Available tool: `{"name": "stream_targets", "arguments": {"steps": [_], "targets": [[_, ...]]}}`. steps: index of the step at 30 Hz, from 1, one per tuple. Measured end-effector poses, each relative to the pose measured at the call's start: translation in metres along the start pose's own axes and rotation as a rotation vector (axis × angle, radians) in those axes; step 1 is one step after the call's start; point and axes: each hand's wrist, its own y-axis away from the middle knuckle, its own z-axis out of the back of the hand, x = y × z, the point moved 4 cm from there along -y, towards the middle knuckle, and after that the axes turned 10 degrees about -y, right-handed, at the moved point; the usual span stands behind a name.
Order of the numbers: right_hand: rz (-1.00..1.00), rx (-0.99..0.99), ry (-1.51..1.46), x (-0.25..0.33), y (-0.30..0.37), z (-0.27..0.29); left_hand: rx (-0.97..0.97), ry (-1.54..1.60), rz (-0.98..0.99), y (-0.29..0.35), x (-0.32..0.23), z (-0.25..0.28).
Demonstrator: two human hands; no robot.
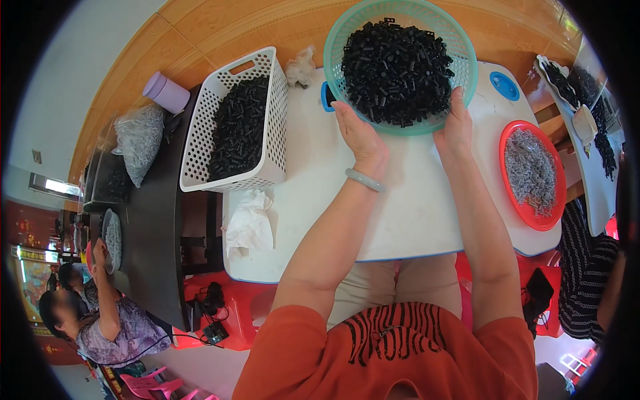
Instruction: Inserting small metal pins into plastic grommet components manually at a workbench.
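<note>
White tabletop (413,207) lies mid-frame, green basket (465,57) of black parts (400,73) at upper centre. Left hand (361,138) and right hand (457,127) cup its near side, thumbs spread, finger closure unclear; level support should prevent spills.

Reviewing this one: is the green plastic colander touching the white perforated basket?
Apart. The head view shows a strip of white tabletop between the green plastic colander and the near side of the white perforated basket.

Translucent green plastic basket (465,43) between left hand (362,137) and right hand (456,128), black plastic pieces (398,73) inside, smooth white plastic crate (275,133) and crumpled paper (250,225) leftward, glossy red plastic tray (541,223) rightward.
</note>
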Motion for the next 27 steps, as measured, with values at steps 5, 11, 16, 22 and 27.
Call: {"name": "stream_targets", "arguments": {"steps": [5,11,16,22,27], "targets": [[0.013,0.008,-0.010,-0.001,0.001,-0.002,-0.021,-0.006,-0.005,-0.002,0.002,0.002],[-0.016,-0.013,0.029,0.001,0.006,-0.009,-0.002,0.004,0.020,-0.003,0.001,0.002],[-0.013,-0.002,-0.044,0.001,-0.003,0.001,-0.029,-0.022,0.010,-0.003,0.003,0.003],[-0.041,-0.019,-0.019,-0.001,0.003,-0.008,-0.046,-0.043,0.006,-0.003,0.003,0.006],[-0.034,0.024,-0.036,-0.001,0.000,-0.006,-0.009,-0.042,-0.008,-0.003,0.005,0.006]]}}
